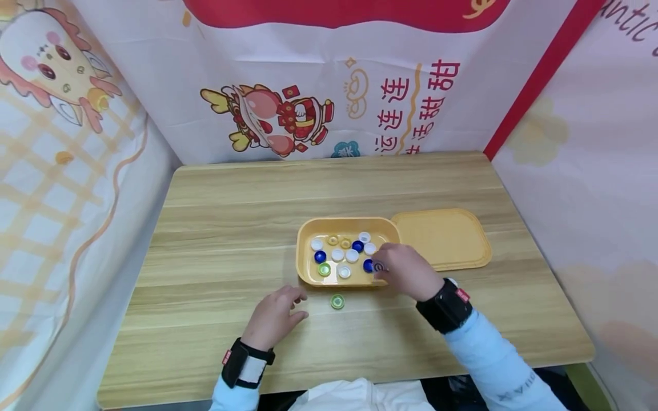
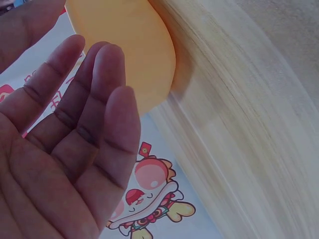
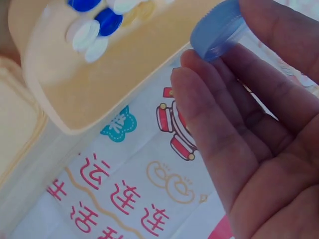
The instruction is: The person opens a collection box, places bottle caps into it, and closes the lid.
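Observation:
My right hand (image 1: 411, 273) is over the front right corner of a yellow plastic box (image 1: 302, 273). Between thumb and fingertips it pinches a bottle cap (image 3: 217, 31), which looks pale blue in the right wrist view. Inside the box lie several caps: white caps (image 1: 337, 255), blue caps (image 1: 320, 257), yellow caps (image 1: 333, 240) and a green cap (image 1: 324, 269). Another green cap (image 1: 337, 301) sits on the table just in front of the box. Left of that cap, my left hand (image 1: 275, 317) hovers with loosely bent fingers, holding nothing.
A flat yellow lid (image 1: 444, 240) lies against the box's right side. All of this stands on a wood-grain table (image 1: 216, 240). Printed cloth (image 1: 308, 51) hangs behind the table's back edge and along both sides.

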Action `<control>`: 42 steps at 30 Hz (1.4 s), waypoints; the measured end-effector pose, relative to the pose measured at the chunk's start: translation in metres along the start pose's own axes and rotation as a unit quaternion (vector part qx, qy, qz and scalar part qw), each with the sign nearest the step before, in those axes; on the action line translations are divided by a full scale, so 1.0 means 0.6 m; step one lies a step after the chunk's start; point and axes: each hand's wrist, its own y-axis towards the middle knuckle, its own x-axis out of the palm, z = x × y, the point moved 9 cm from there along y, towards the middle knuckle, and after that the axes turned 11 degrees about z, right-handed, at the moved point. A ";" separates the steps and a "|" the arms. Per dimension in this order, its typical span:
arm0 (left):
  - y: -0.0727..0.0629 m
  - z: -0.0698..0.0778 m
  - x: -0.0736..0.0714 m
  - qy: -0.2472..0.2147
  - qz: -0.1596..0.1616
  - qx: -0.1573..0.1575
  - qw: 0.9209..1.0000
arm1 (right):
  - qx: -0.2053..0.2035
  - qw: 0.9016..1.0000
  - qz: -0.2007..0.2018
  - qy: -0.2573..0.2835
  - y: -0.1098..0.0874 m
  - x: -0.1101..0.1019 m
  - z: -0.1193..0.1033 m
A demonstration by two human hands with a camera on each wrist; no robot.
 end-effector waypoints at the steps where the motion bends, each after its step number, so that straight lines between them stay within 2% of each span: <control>1: -0.001 0.000 0.000 -0.001 0.003 0.001 1.000 | -0.009 1.000 -0.001 -0.002 0.008 -0.001 0.002; 6: -0.006 -0.004 -0.002 -0.001 0.011 0.003 1.000 | -0.048 0.999 -0.022 -0.012 0.046 0.020 0.007; 13: -0.012 -0.012 -0.002 -0.002 0.006 -0.011 1.000 | -0.091 0.989 -0.096 -0.059 0.090 0.087 -0.003; 21: -0.015 -0.015 -0.004 0.001 0.003 -0.019 1.000 | -0.068 0.980 -0.159 -0.097 0.108 0.145 0.000; 26: -0.016 -0.017 -0.005 0.001 0.003 -0.024 1.000 | -0.083 0.974 -0.167 -0.125 0.116 0.173 0.004; 31: -0.016 -0.019 0.000 -0.004 -0.005 -0.033 0.999 | -0.072 0.973 -0.179 -0.129 0.116 0.191 0.015; 38: -0.017 -0.024 0.002 0.003 -0.006 -0.040 0.999 | -0.107 0.972 -0.141 -0.152 0.116 0.201 0.014; 42: -0.017 -0.023 0.002 0.000 -0.004 -0.036 0.999 | -0.120 0.972 -0.136 -0.149 0.115 0.204 0.008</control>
